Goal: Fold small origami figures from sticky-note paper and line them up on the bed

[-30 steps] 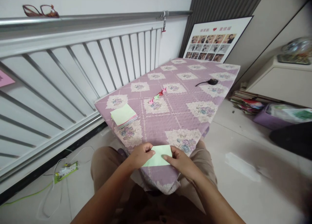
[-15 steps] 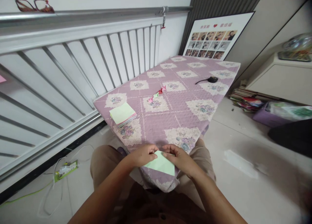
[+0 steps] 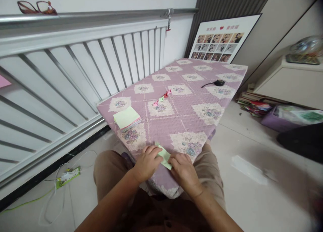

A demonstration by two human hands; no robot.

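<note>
A light green sheet of paper point(image 3: 164, 156), folded into a narrow shape, lies on the table's near corner between my hands. My left hand point(image 3: 148, 161) is closed over its left end. At its right end, the fingers of my right hand point(image 3: 183, 168) are bent and pinch the edge. Parts of the paper are hidden under the fingers. Forward and left rests a stack of square paper point(image 3: 127, 117) with a pale green sheet on top. Farther off stand several small folded paper pieces point(image 3: 161, 98) in pink, green and red, in a slanting row.
A floral mauve cloth covers the table point(image 3: 174, 121). A black object with a thin cord point(image 3: 219, 82) lies toward its far right. Along the left runs a white radiator point(image 3: 106, 64), with glasses point(image 3: 37, 7) on the pipe above. A power strip point(image 3: 68, 177) sits on the floor.
The green paper has gone from a broad sheet held at its top edge to a narrower folded shape on the table. Both hands have turned palm-down over its ends.
</note>
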